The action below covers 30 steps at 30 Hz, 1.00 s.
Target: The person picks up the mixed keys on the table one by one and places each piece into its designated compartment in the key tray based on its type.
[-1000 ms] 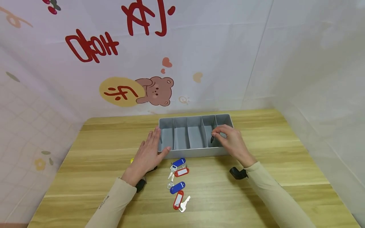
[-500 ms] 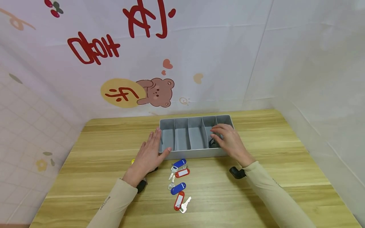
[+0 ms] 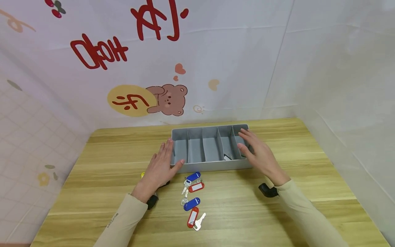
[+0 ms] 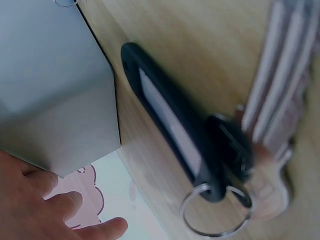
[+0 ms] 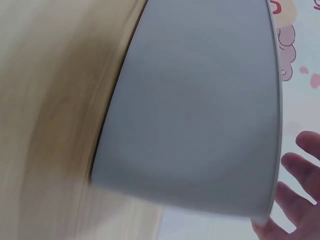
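Observation:
A grey tray (image 3: 213, 166) with several compartments stands on the table. My left hand (image 3: 158, 168) lies with straight fingers against its left end. Over the rightmost compartment is my right hand (image 3: 260, 154), fingers spread and holding nothing. In the second compartment from the right lies a black key tag with a white label (image 3: 227, 157), partly hidden by the front wall. Before the tray are blue key tags (image 3: 192, 203) and red key tags (image 3: 193, 217) with silver keys (image 3: 200, 221). In the left wrist view, another black key tag (image 4: 167, 122) with a ring and keys (image 4: 280, 75) lies near the tray.
The wooden table (image 3: 234, 212) meets a printed white backdrop (image 3: 240, 68) behind the tray, with side walls left and right. A bit of yellow (image 3: 143, 175) shows beside my left hand. Black wrist mounts (image 3: 267, 190) hang under both wrists.
My right hand has let go of the black key tag, which now lies in the second compartment from the right. The hand has shifted right and its fingers have spread. The left hand stays put.

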Motion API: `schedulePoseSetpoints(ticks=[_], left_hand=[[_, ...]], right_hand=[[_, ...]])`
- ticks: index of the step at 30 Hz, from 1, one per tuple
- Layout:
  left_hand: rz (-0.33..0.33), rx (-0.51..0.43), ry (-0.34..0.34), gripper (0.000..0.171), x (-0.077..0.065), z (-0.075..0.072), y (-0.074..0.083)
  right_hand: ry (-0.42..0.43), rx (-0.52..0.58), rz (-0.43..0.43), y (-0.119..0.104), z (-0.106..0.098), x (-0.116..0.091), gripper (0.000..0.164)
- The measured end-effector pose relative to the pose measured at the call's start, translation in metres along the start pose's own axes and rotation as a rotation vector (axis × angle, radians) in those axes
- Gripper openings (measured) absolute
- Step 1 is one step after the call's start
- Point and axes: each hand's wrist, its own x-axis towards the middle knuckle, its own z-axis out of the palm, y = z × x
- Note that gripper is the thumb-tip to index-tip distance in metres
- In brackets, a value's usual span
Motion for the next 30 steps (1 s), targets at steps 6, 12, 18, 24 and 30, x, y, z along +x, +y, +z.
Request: schedulePoseSetpoints(ticks=[6, 12, 18, 24, 30], left_hand=[[-0.004, 0.025, 0.003, 0.094, 0.0, -0.001, 0.001], [0.003, 0.039, 0.006, 0.095, 0.0, -0.003, 0.001], [0.016, 0.027, 0.017, 0.095, -0.002, -0.003, -0.002], [0.061, 0.022, 0.046, 0.095, -0.002, -0.006, -0.006], [0.079, -0.039, 0.053, 0.094, -0.012, -0.017, -0.012]], right_hand=[[0.001, -0.047, -0.022, 0.009, -0.012, -0.013, 0.059], [-0.02, -0.095, -0.034, 0.021, -0.018, -0.023, 0.063], [-0.069, -0.128, -0.033, 0.03, -0.014, -0.03, 0.066], [-0.124, -0.132, -0.013, 0.036, -0.011, -0.031, 0.069], [-0.152, -0.127, 0.011, 0.036, -0.008, -0.032, 0.071]])
